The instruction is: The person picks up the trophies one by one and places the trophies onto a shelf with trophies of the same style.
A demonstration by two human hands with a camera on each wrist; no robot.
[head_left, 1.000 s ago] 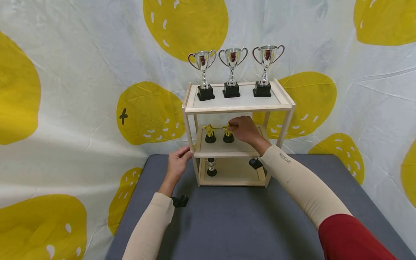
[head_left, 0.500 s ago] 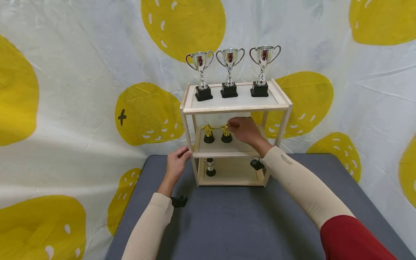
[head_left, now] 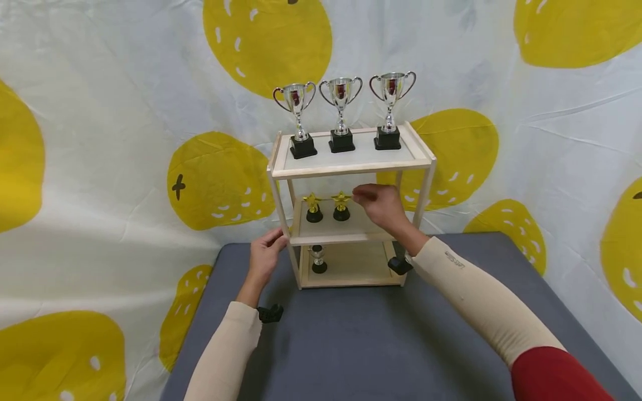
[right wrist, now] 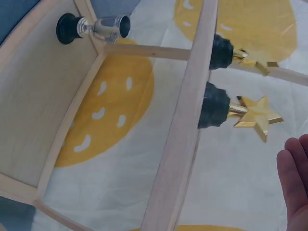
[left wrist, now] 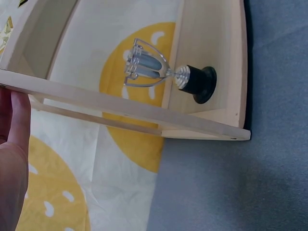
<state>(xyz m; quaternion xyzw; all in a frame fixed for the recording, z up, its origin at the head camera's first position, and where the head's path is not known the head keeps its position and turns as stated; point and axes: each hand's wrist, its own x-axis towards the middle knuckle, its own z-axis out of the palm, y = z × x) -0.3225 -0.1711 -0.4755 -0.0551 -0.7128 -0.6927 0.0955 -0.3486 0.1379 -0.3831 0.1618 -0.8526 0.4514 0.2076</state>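
on the middle shelf (head_left: 351,229), right hand (head_left: 383,205) hovers loose-fingered, empty, just beside star trophy (head_left: 341,205); left hand (head_left: 266,257) touches shelf post (head_left: 287,245), fingers relaxed.

A rack (head_left: 428,165) stands at the back of the tabletop (head_left: 381,345), against a hanging cloth (head_left: 100,139). Three cups (head_left: 340,114) stand in a row on its top shelf. Two star trophies (head_left: 327,206) stand side by side on the left of the middle shelf, with the right hand (head_left: 383,205) just right of them. A small cup (head_left: 317,259) stands at the left of the bottom shelf. The left hand (head_left: 266,256) is at the rack's front left post.
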